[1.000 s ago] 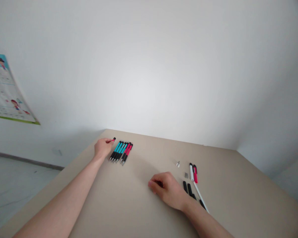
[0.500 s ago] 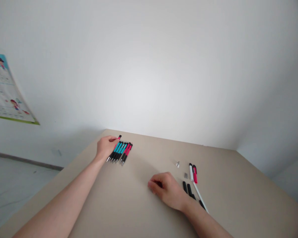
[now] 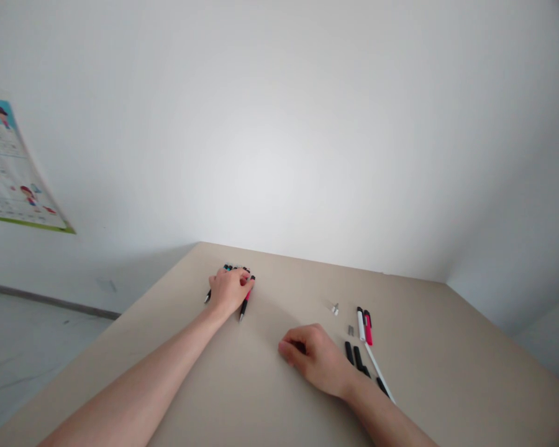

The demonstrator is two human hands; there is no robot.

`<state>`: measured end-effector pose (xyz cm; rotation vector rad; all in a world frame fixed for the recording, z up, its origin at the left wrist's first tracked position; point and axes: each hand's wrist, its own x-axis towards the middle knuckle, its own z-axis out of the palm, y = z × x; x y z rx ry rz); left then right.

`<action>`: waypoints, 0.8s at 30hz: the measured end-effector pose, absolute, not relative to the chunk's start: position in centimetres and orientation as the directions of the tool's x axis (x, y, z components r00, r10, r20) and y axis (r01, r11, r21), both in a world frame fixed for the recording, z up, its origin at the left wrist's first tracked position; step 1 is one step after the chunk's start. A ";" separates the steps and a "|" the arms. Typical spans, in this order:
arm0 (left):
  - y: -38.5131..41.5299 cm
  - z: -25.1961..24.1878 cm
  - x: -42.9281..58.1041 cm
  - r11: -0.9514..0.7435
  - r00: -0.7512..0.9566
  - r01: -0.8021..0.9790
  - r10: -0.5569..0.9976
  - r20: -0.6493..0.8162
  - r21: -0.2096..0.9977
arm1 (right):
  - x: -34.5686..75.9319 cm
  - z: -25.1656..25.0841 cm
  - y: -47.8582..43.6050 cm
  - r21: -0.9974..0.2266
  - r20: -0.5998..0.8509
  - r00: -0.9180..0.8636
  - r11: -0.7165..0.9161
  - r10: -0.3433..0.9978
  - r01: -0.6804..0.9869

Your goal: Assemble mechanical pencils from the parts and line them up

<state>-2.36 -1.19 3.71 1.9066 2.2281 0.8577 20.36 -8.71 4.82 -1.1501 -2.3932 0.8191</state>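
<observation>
At the far left of the table, my left hand [image 3: 229, 290] lies over a row of pens, covering most of them. Between its thumb and fingers is a pink-and-black pen [image 3: 246, 303], tip toward me, at the right end of the row. Black caps of the other pens [image 3: 228, 267] show beyond the knuckles, and one metal tip pokes out on the left. My right hand [image 3: 314, 359] rests on the table with its fingers curled closed, and I see nothing in them. Black pen parts [image 3: 358, 357] lie just right of it.
Right of my right hand lie a white pen part [image 3: 361, 324], a pink pen part [image 3: 368, 328], a thin white stick [image 3: 379, 374], small grey pieces [image 3: 351, 330] and small white tips [image 3: 335, 309]. A wall stands behind the table [image 3: 428, 360]; a poster [image 3: 18, 174] hangs at left.
My left hand has moved right across the row of pens, from the left end to the pink pen at the right end, which sits slightly nearer me. My right hand has stayed put.
</observation>
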 end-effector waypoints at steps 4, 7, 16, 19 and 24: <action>-0.8 3.8 -3.9 0.088 -0.224 0.929 0.906 0.359 0.358 | 20.5 4.6 -8.7 -0.641 0.071 -0.604 0.501 0.794 0.582; -0.3 3.4 -4.8 0.052 -0.166 0.945 0.927 0.336 0.324 | 20.7 4.5 -8.7 -0.637 0.077 -0.607 0.507 0.791 0.580; -0.1 2.3 -5.1 -0.118 0.083 0.975 0.979 0.186 0.188 | 20.4 4.8 -8.7 -0.643 0.056 -0.601 0.490 0.797 0.589; -0.2 2.5 -5.2 -0.134 0.108 0.975 0.983 0.152 0.177 | 20.4 4.9 -8.8 -0.642 0.054 -0.600 0.489 0.798 0.591; -0.3 2.8 -5.1 -0.131 0.104 0.977 0.981 0.162 0.165 | 20.4 5.2 -8.9 -0.640 0.052 -0.595 0.484 0.802 0.597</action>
